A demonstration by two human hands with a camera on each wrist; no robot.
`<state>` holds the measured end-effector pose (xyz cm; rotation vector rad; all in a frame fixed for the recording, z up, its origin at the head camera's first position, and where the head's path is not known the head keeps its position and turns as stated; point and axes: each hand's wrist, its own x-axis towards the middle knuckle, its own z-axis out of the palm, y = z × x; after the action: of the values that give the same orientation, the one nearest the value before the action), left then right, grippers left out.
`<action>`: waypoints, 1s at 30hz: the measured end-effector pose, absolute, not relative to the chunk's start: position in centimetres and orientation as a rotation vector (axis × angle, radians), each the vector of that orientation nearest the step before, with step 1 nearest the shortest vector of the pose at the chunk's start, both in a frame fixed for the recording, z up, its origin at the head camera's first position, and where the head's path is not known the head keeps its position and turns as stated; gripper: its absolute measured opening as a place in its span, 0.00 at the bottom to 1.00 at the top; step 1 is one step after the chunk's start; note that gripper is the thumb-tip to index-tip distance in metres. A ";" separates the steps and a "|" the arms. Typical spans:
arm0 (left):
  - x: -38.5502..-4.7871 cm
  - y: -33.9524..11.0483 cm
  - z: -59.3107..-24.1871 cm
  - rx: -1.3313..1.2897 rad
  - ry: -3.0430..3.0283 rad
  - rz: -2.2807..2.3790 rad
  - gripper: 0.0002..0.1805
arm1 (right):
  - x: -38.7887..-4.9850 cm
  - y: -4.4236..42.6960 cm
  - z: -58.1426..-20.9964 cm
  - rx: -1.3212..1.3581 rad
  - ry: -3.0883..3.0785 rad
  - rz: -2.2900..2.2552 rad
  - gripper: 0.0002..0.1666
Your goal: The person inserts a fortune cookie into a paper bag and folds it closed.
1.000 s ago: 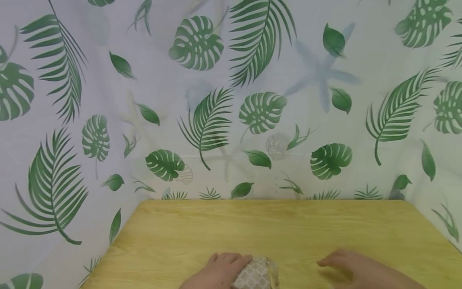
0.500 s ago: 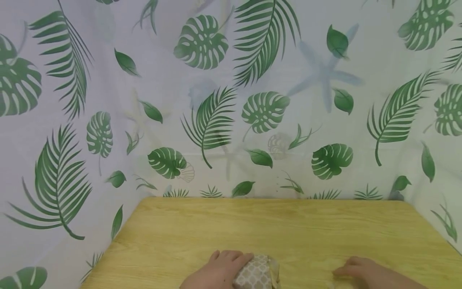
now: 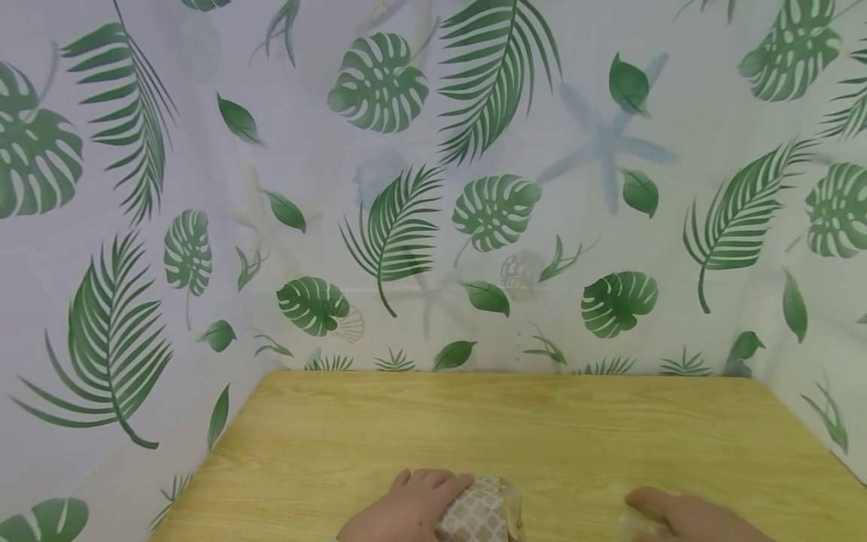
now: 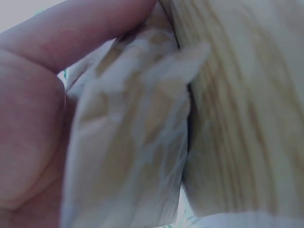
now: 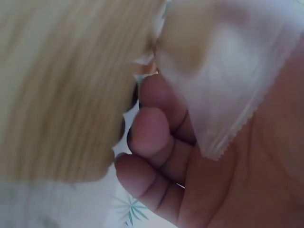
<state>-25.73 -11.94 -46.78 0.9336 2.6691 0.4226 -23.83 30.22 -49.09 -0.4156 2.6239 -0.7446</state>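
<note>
A patterned beige-and-white packet point(image 3: 477, 512) lies at the near part of the table, and the left hand point(image 3: 405, 510) grips it from its left side. Close up in the left wrist view, the thumb lies along the crinkled packet point(image 4: 128, 137). Farther right, the right hand point(image 3: 691, 518) holds a small clear packet point(image 3: 638, 522) at the bottom of the head view. In the right wrist view that translucent packet point(image 5: 228, 80) has a zigzag edge and something tan inside; curled fingers point(image 5: 151, 133) show beneath it. The thumb's contact is hidden there.
A wood-grain table point(image 3: 515, 421) spans the lower part of the head view. Behind and beside it hangs a white sheet point(image 3: 420, 248) printed with green leaves and pale starfish.
The right hand has shifted a little right and lower, and a clear packet now shows in its grip. The left hand stays on the patterned packet, nearly still. The head view has shifted slightly.
</note>
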 end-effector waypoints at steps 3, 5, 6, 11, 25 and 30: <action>-25.7 -11.9 -46.8 0.938 2.667 0.426 0.47 | -23.9 29.2 -48.8 -0.408 2.617 -0.773 0.35; -25.7 -11.9 -46.8 0.938 2.670 0.426 0.47 | -24.0 28.3 -48.4 -0.401 2.593 -0.812 0.36; -25.7 -11.9 -46.8 0.938 2.673 0.423 0.47 | -24.1 27.9 -48.2 -0.377 2.584 -0.829 0.36; -25.8 -11.8 -46.7 0.932 2.682 0.414 0.47 | -24.2 25.6 -47.4 -0.210 2.579 -0.870 0.39; -25.5 -11.8 -46.7 0.907 2.676 0.420 0.48 | -24.7 23.2 -47.5 -0.104 2.617 -0.828 0.47; -25.5 -11.9 -46.7 0.924 2.677 0.438 0.51 | -24.7 23.9 -47.6 -0.136 2.556 -0.916 0.46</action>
<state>-25.49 -11.94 -46.66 0.9244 2.6773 0.4378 -24.66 23.89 -47.63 -0.1356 2.5561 -0.9158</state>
